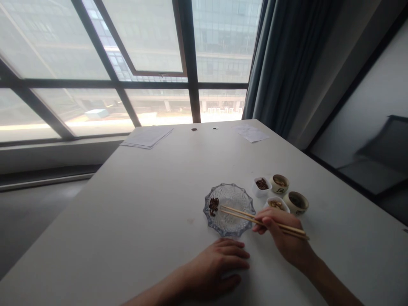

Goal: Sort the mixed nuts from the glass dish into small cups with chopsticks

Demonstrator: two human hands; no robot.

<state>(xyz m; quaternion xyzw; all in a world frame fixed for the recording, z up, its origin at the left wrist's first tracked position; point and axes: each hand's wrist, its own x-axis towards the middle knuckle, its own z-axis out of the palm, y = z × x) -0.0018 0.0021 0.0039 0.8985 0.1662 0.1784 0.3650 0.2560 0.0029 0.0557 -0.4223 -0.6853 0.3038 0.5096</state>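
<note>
My right hand is closed round a pair of wooden chopsticks, whose tips reach over a clear glass dish. A small heap of dark pieces lies at the dish's left side, just beyond the tips. My left hand rests flat on the white table just in front of the dish, fingers stretched out, holding nothing. Right of the dish stand several small cups: a white one with dark pieces, a white one with light pieces, and two brown-rimmed ones.
Papers lie at the table's far left, and a single sheet lies at the far right. Two small holes sit near the far edge. Large windows and a grey curtain stand behind the table.
</note>
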